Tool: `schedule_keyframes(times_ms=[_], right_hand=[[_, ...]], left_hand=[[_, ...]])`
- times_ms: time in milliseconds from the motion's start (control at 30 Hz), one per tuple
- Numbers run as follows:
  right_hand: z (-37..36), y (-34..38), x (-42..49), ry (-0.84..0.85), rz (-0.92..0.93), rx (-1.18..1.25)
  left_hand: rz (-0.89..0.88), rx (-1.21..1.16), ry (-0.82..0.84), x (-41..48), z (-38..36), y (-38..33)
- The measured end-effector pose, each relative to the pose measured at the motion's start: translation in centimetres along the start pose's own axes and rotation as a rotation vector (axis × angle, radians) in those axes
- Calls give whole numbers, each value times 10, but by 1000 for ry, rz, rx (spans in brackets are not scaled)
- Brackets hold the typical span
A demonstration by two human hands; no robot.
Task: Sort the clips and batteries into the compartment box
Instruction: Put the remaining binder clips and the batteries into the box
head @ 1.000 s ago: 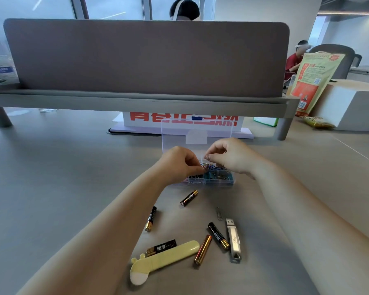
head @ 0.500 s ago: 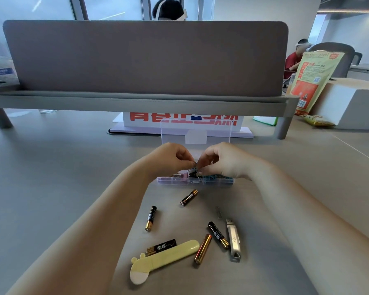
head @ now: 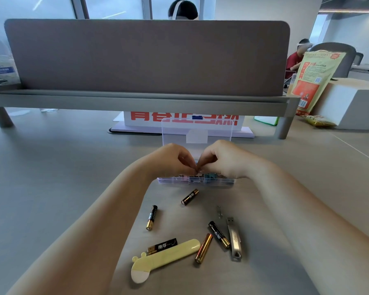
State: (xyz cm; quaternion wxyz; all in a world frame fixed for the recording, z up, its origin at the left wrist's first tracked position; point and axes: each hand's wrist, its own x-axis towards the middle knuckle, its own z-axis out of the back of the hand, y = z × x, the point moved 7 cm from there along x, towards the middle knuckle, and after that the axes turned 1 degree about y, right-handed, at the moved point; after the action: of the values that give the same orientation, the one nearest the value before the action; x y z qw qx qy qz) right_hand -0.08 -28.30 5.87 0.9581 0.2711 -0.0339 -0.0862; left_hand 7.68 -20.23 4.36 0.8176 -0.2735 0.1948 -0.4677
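Note:
A clear compartment box [head: 217,181] lies on the table with its lid [head: 217,133] standing upright behind; coloured clips show inside it. Just above the box my left hand [head: 170,160] and my right hand [head: 222,158] meet, fingertips of both pinched on a small clip that is mostly hidden between them. Several batteries lie loose in front of the box: one [head: 189,196] near its front wall, one [head: 151,217] to the left, two [head: 219,234] [head: 203,248] to the right, one [head: 162,245] by a yellow case. A small metal clip [head: 219,212] lies on the table.
A pale yellow case [head: 164,257] lies at the near left and a silver USB stick [head: 234,239] at the near right. A grey divider panel [head: 147,58] on a shelf spans the back. A snack bag [head: 313,79] leans on a white box at the far right.
Both hands have risen a little off the box's contents and drawn together, fingertips now meeting at the box's middle. The loose items on the table have not moved.

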Motion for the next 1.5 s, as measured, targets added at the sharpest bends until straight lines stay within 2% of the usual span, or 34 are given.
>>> schedule_keyframes(times_ms=[100, 333, 467, 567, 800, 1100, 1267, 1400, 1500], right_hand=[[6, -4, 0, -71, -23, 60], [7, -18, 3, -117, -94, 213], [-3, -17, 7, -89, -86, 172], [-6, -18, 10, -125, -86, 95], [-9, -14, 11, -117, -65, 41], [-15, -9, 11, -145, -34, -31], [-9, -10, 10, -166, -34, -12], [-9, -16, 11, -141, -51, -35], [-5, -19, 12, -173, -56, 17]], left_hand=[[-3, 18, 1, 0, -1, 0], [33, -3, -78, -1, 7, 2], [101, -48, -92, 1, 9, 8], [129, -175, -124, 1, 12, 7], [80, -361, -236, 0, 23, 4], [125, -528, -335, -1, 28, 9], [110, -440, -366, -3, 30, 9], [105, -435, -329, -5, 27, 6], [110, -304, -266, -6, 25, 4]])
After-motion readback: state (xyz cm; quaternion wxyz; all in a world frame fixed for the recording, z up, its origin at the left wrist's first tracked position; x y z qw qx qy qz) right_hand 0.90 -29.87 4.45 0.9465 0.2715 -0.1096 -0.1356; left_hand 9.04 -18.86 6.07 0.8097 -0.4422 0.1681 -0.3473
